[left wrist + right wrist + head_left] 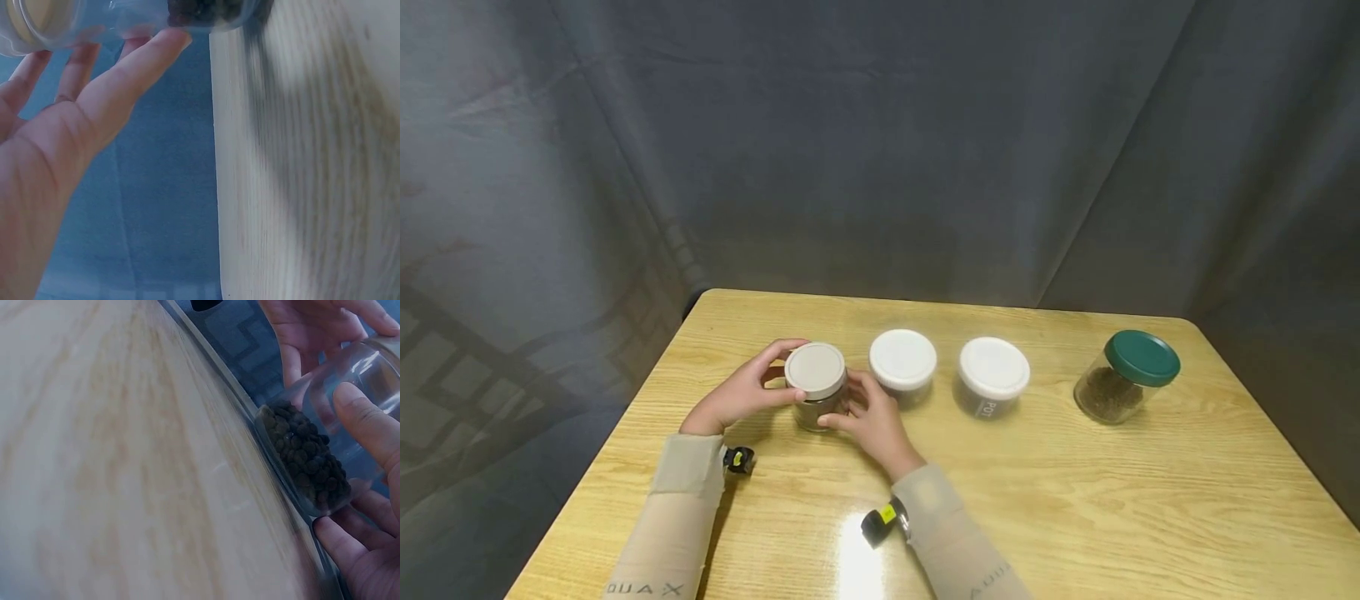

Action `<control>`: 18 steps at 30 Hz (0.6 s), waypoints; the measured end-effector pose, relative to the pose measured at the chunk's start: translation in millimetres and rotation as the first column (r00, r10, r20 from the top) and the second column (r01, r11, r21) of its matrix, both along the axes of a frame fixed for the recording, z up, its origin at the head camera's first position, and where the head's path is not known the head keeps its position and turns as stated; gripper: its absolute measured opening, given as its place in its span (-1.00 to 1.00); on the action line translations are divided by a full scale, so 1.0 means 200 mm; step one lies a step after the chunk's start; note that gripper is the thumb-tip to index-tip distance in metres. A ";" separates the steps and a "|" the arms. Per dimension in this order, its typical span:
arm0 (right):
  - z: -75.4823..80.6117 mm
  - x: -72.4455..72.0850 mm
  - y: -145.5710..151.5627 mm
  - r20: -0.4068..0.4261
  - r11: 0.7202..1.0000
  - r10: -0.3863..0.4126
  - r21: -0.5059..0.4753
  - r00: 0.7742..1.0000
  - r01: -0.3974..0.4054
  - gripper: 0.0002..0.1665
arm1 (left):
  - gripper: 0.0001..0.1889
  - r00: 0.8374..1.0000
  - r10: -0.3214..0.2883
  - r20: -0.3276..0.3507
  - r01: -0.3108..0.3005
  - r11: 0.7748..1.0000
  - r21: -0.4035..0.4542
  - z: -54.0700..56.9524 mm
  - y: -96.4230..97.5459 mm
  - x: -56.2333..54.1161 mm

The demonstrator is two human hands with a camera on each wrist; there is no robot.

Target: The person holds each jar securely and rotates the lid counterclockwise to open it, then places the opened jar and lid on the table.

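A clear jar with a beige lid [816, 370] stands on the left part of the table between both hands. My left hand [751, 389] holds it near the lid, thumb in front and fingers behind. My right hand [875, 419] grips the glass lower down, from the right. Small dark pellets [306, 456] fill the bottom of the jar in the right wrist view, where the right thumb [362, 415] lies along the glass. From the left wrist, the left hand [78, 128] shows with its fingers against the jar's side.
Two white-lidded jars, one nearer [902, 360] and one farther right [994, 368], stand in a row beside the held jar. Toward the right edge of the wooden table [1112, 500] is a green-lidded jar [1122, 379] with brown contents. A dark curtain [880, 150] hangs behind.
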State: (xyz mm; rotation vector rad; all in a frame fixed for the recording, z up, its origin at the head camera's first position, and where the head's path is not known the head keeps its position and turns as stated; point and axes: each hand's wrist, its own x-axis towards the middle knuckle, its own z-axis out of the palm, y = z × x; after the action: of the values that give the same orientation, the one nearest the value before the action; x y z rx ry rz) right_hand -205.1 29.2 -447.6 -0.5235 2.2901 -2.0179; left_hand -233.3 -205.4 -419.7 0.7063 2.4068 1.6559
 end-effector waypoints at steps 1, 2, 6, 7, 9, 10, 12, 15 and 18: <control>0.00 0.00 0.00 0.002 1.000 0.000 0.000 1.000 0.000 -0.15 | -0.29 1.000 0.001 -0.006 -0.001 1.000 -0.004 0.00 0.00 0.00; 0.00 0.00 0.00 0.015 1.000 0.000 -0.003 1.000 0.000 -0.14 | -0.29 1.000 0.004 -0.011 -0.004 1.000 -0.009 0.00 0.00 0.00; 0.00 0.00 0.00 0.011 1.000 0.002 -0.004 1.000 -0.002 -0.15 | -0.30 0.999 0.020 -0.026 -0.021 0.999 -0.030 0.00 0.01 0.00; 0.00 0.00 0.00 0.010 1.000 0.002 -0.005 1.000 -0.002 -0.15 | -0.30 0.999 0.024 -0.028 -0.025 0.999 -0.032 0.00 0.01 0.00; 0.00 0.00 0.00 0.006 1.000 0.003 -0.004 1.000 -0.003 -0.16 | -0.30 0.999 0.031 -0.029 -0.032 0.999 -0.036 0.00 0.01 0.00; 0.00 0.00 0.00 0.004 1.000 0.002 -0.003 1.000 -0.002 -0.16 | -0.29 0.999 0.034 -0.032 -0.036 0.999 -0.039 0.00 0.01 0.00; 0.00 0.00 0.00 0.005 1.000 0.001 0.000 1.000 -0.001 -0.15 | -0.29 0.999 0.040 -0.034 -0.041 0.998 -0.040 0.00 0.02 0.00; -0.01 -0.01 0.00 0.003 1.000 0.001 0.002 1.000 -0.001 -0.15 | -0.29 0.998 0.045 -0.039 -0.047 0.998 -0.044 0.00 0.02 0.00; -0.01 -0.01 0.00 0.001 1.000 0.005 -0.003 1.000 -0.005 -0.15 | -0.30 0.998 0.050 -0.043 -0.052 0.998 -0.048 0.00 0.02 0.00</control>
State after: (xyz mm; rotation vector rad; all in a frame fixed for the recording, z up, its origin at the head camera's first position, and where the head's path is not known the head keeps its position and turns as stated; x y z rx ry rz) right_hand -206.5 29.3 -449.1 -0.5272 2.2831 -2.0190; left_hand -233.3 -200.9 -419.9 0.6846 2.5054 1.6104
